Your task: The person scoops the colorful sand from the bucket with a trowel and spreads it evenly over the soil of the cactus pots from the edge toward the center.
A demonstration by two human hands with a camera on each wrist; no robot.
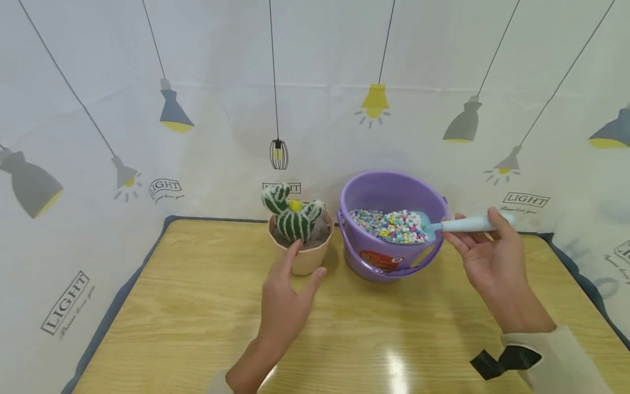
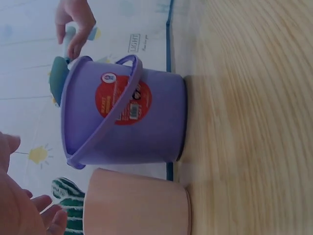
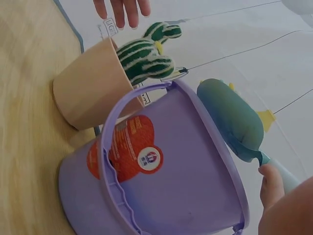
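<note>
My right hand (image 1: 497,265) grips the pale blue handle of a small shovel (image 1: 465,224). The shovel's blue-green blade (image 3: 232,117) is at the rim of a purple bucket (image 1: 364,249), heaped with colourful beads (image 1: 406,227). More small beads (image 1: 364,219) lie inside the bucket. To its left stands a peach-coloured pot (image 2: 137,205) holding a green and white knitted cactus (image 1: 293,221) with a yellow top, set in grey filling. My left hand (image 1: 285,301) is in front of this pot, fingers extended and thumb spread; whether it touches the pot I cannot tell.
Pot and bucket stand side by side on a wood-grain table (image 1: 197,306), near its back edge. Behind them hangs a white cloth (image 1: 221,109) printed with lamps. The bucket's purple handle (image 2: 110,115) hangs down across its front.
</note>
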